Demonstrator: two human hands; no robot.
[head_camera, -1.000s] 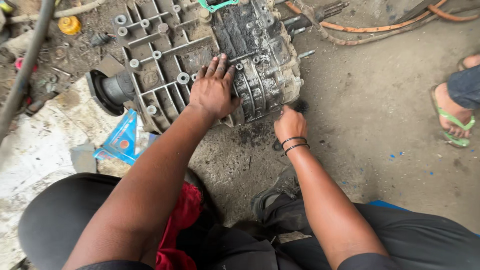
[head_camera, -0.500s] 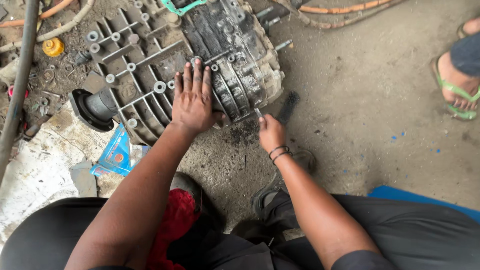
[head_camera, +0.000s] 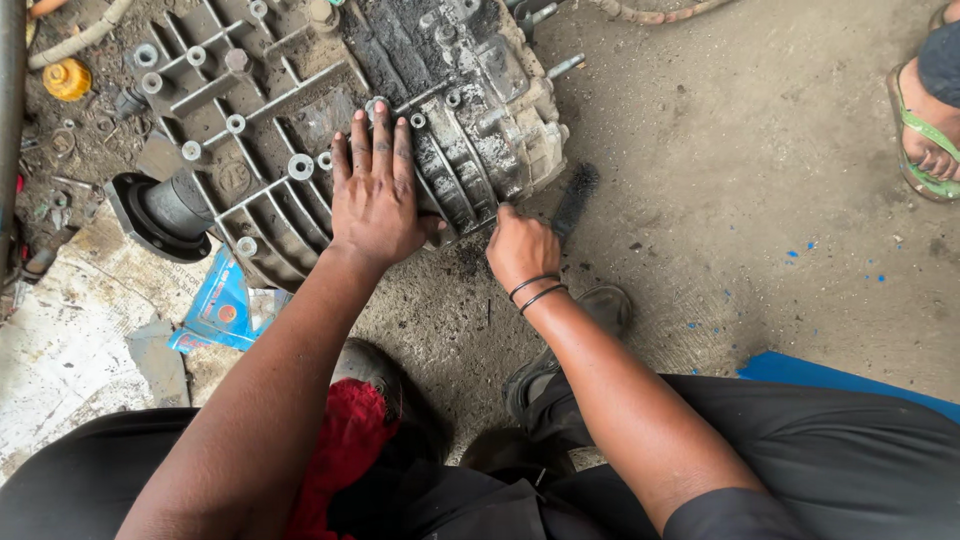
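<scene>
**Gearbox casing on the concrete floor, one hand flat on it, the other gripping a brush**

The gearbox casing (head_camera: 330, 120), a grimy ribbed metal housing with bolts and round bosses, lies on the floor (head_camera: 750, 180) across the upper left and centre of the frame. The left hand (head_camera: 378, 195) lies palm-down on its ribbed face, fingers (head_camera: 382, 135) straight and slightly spread, gripping nothing. The right hand (head_camera: 522, 250), at the casing's lower right edge, has its fingers curled tight around the handle of a black brush (head_camera: 575, 198), whose bristled end points toward the upper right. Two dark bands circle that wrist. A blue packet (head_camera: 222, 305) lies at lower left, a sandalled foot (head_camera: 925, 130) at the right edge.
</scene>
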